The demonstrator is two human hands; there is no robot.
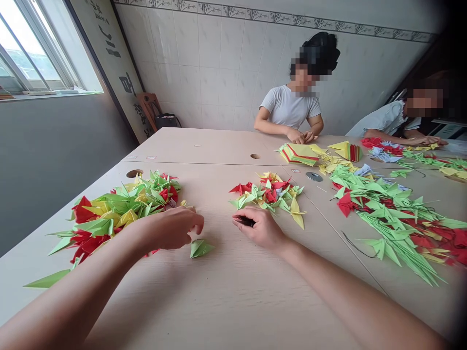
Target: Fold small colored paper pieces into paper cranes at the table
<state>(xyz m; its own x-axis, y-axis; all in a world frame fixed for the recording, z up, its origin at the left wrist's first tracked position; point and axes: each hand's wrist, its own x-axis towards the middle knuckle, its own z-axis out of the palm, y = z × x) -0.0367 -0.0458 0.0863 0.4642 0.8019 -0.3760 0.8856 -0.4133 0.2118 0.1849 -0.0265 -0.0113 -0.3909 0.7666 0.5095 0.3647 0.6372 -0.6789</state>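
Green folded paper piece [200, 248] lay flat on the table [226, 296] at lower centre of the frame, just beside the left hand [171, 228] and apart from the piles. Left hand hovered with fingers loosely curled and gripped nothing; its fingertips were just above and left of the piece, contact not discernible. Right hand [260, 227] rested on the table at centre frame, fingers pinched shut on a small dark object [246, 221], too small to identify. Left pile of green, yellow and red folded papers [120, 211] sat at left of frame, touching the left wrist area. Centre pile of folded papers [268, 194] lay just above the right hand. Long heap of green and red pieces [394, 218] ran along the right of frame. Two other people sat at the table's far edge, upper right, hands on the tabletop.
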